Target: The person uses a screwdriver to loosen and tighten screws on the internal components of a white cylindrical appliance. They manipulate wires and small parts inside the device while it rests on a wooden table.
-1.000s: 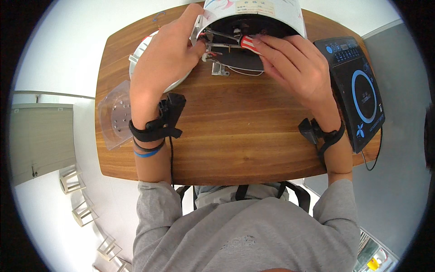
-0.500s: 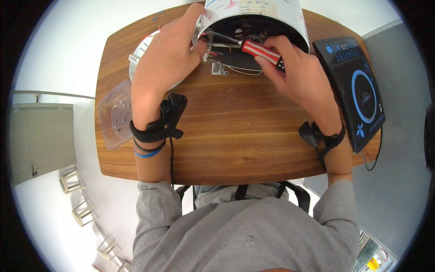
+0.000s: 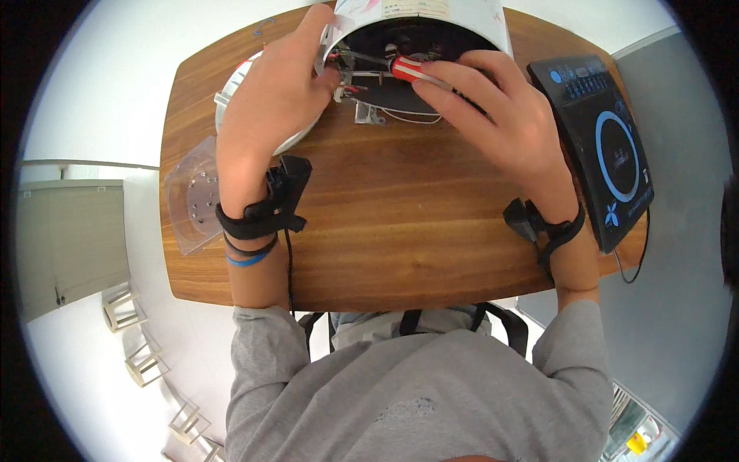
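A white cylindrical appliance housing (image 3: 477, 17) lies on its side at the far edge of the table, its dark open end towards me. Inside it are wires and metal parts. My left hand (image 3: 269, 96) grips its left rim, thumb inside the opening. In my right hand (image 3: 500, 115) is a screwdriver (image 3: 406, 68) with a red and white striped handle. Its shaft points left into the housing, towards the parts beside my left thumb; the tip is hard to make out. A small metal bracket (image 3: 366, 114) hangs at the lower rim beside a white wire.
Under my left hand is a round white cover (image 3: 231, 96). A clear plastic tray (image 3: 181, 202) with several small screws lies at the table's left edge. Along the right side stands a black induction cooktop (image 3: 596, 154) with its cord. Both my wrists carry black strapped devices.
The housing has shifted slightly left together with my left hand. My right hand has moved left too, and its fingers now cover more of the screwdriver handle.
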A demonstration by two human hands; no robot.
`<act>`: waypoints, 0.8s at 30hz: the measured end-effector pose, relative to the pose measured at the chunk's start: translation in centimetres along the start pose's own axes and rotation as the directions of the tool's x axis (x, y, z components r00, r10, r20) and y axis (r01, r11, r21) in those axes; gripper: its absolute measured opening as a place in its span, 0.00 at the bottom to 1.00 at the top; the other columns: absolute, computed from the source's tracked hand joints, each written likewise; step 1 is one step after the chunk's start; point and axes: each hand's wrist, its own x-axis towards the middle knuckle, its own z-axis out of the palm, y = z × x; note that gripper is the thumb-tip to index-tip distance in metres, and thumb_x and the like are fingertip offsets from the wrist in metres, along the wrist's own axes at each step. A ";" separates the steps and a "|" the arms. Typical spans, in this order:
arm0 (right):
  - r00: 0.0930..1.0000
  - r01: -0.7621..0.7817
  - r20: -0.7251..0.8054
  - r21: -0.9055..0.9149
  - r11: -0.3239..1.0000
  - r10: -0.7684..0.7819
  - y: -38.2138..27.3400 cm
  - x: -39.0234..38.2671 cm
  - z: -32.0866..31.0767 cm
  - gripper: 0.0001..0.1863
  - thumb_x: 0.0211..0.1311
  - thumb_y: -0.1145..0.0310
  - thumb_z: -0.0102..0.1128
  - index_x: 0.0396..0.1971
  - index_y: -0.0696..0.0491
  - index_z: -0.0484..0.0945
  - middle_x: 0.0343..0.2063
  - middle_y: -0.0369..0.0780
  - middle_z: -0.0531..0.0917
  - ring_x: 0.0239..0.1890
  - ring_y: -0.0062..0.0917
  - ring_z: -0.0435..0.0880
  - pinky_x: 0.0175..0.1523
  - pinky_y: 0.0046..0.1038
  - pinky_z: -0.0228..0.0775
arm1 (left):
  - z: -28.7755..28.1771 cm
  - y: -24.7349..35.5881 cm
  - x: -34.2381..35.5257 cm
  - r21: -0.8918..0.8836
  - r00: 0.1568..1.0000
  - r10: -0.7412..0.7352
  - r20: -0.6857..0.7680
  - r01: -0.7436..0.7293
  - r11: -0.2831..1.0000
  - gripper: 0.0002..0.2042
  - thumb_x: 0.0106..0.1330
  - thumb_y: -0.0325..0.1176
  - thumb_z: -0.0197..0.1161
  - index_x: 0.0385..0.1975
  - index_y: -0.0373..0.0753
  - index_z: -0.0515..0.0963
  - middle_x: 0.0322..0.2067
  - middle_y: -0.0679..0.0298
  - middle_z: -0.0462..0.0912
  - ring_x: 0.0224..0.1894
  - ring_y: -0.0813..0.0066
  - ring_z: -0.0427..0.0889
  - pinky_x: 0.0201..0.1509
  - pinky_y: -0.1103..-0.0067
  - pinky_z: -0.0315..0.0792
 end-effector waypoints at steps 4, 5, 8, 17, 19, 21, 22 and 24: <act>0.998 -0.070 0.007 0.143 0.987 0.070 -0.1 -0.2 0.5 0.15 0.58 0.68 0.79 0.46 0.49 0.90 0.54 0.32 0.87 0.50 0.31 0.87 0.44 0.31 0.90 | -0.1 -0.4 0.1 0.041 1.000 0.031 -0.003 -0.031 0.999 0.23 0.77 0.23 0.68 0.69 0.45 0.73 0.45 0.52 0.90 0.40 0.57 0.92 0.44 0.66 0.83; 0.999 -0.052 0.001 0.142 0.989 0.052 0.0 -0.2 0.7 0.15 0.59 0.68 0.79 0.46 0.49 0.90 0.55 0.32 0.87 0.51 0.31 0.87 0.45 0.32 0.90 | -0.1 -0.4 0.1 0.047 0.999 0.031 -0.004 -0.031 0.998 0.23 0.78 0.24 0.68 0.69 0.46 0.73 0.45 0.52 0.89 0.40 0.58 0.92 0.43 0.66 0.83; 1.000 0.018 0.020 0.158 0.987 -0.021 -0.1 0.0 0.0 0.20 0.58 0.71 0.81 0.52 0.50 0.91 0.56 0.36 0.88 0.52 0.36 0.88 0.49 0.34 0.90 | -1.4 3.9 0.2 0.183 0.992 -0.126 0.000 0.124 0.975 0.20 0.71 0.24 0.68 0.60 0.38 0.72 0.44 0.40 0.90 0.50 0.37 0.90 0.53 0.54 0.80; 0.994 0.101 -0.004 0.345 0.933 -0.106 -1.9 -0.1 0.3 0.21 0.62 0.76 0.77 0.56 0.59 0.90 0.62 0.42 0.86 0.56 0.36 0.91 0.58 0.34 0.88 | -1.2 4.3 0.2 0.150 0.991 -0.123 -0.043 0.128 0.980 0.23 0.71 0.22 0.66 0.66 0.39 0.73 0.51 0.39 0.90 0.55 0.39 0.90 0.57 0.58 0.81; 0.990 0.126 0.014 0.361 0.924 -0.141 -2.1 -0.1 0.6 0.19 0.65 0.75 0.77 0.55 0.63 0.90 0.63 0.44 0.86 0.57 0.36 0.91 0.59 0.35 0.88 | -0.2 6.1 -0.9 0.120 0.988 0.025 -0.149 -0.007 0.993 0.26 0.71 0.21 0.66 0.69 0.40 0.72 0.53 0.41 0.90 0.56 0.42 0.91 0.59 0.59 0.81; 0.994 0.107 -0.027 0.349 0.931 -0.104 -2.2 -0.2 1.4 0.20 0.65 0.74 0.77 0.57 0.60 0.89 0.63 0.44 0.86 0.57 0.37 0.91 0.59 0.35 0.89 | -0.2 5.5 -0.9 0.057 0.984 0.063 -0.165 -0.054 0.997 0.28 0.71 0.20 0.65 0.72 0.40 0.72 0.54 0.42 0.90 0.57 0.44 0.91 0.60 0.59 0.82; 0.995 0.097 -0.049 0.344 0.934 -0.086 -2.2 -0.3 1.8 0.20 0.66 0.73 0.78 0.57 0.59 0.89 0.64 0.43 0.86 0.56 0.37 0.91 0.59 0.35 0.89 | -0.6 3.3 -0.2 0.003 0.992 0.033 -0.122 -0.033 0.999 0.29 0.71 0.20 0.65 0.73 0.40 0.72 0.55 0.42 0.90 0.58 0.45 0.91 0.61 0.60 0.82; 0.999 0.049 -0.024 0.269 0.962 -0.044 -1.9 -0.2 1.9 0.15 0.64 0.70 0.75 0.50 0.53 0.86 0.62 0.40 0.86 0.55 0.33 0.91 0.56 0.32 0.90 | -1.0 3.4 0.4 -0.073 1.000 -0.019 -0.022 0.017 0.997 0.29 0.71 0.19 0.64 0.73 0.39 0.71 0.55 0.43 0.90 0.58 0.46 0.91 0.61 0.60 0.82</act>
